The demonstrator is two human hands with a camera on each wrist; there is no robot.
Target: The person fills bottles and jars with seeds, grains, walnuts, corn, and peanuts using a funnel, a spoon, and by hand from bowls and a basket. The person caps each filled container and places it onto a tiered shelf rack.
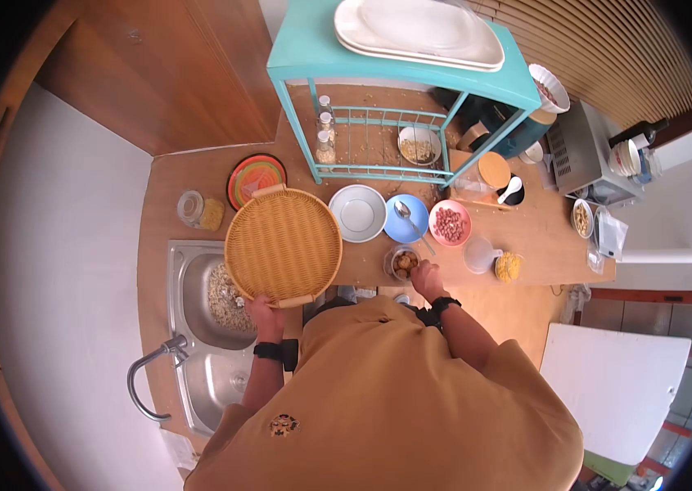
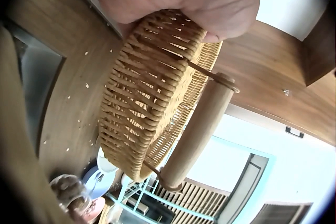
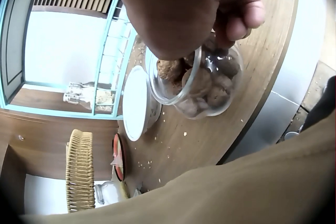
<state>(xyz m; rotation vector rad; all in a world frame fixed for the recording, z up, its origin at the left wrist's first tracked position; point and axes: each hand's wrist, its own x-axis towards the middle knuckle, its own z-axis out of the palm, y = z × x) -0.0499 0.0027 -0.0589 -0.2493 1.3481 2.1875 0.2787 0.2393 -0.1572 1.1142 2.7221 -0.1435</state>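
Note:
A shallow round wicker basket point(image 1: 283, 245) with wooden handles is held up by my left hand point(image 1: 264, 317), which grips its near rim beside one handle. The left wrist view shows the woven side wall of the basket and the wooden handle point(image 2: 198, 132) close up. My right hand point(image 1: 426, 279) has curled fingers at the rim of a clear round jar point(image 3: 181, 103), which is uncapped. Brown, wrinkled, rounded pieces point(image 3: 199, 81), resembling walnuts, fill much of the jar. The hand covers part of the opening.
Left of me, the steel sink point(image 1: 175, 270) holds pale bits. Behind the jar stand a white bowl point(image 1: 358, 213), a blue plate point(image 1: 415, 209) with a spoon and a pink bowl point(image 1: 464, 231) of reddish nuts. A turquoise rack point(image 1: 297, 61) rises at the back.

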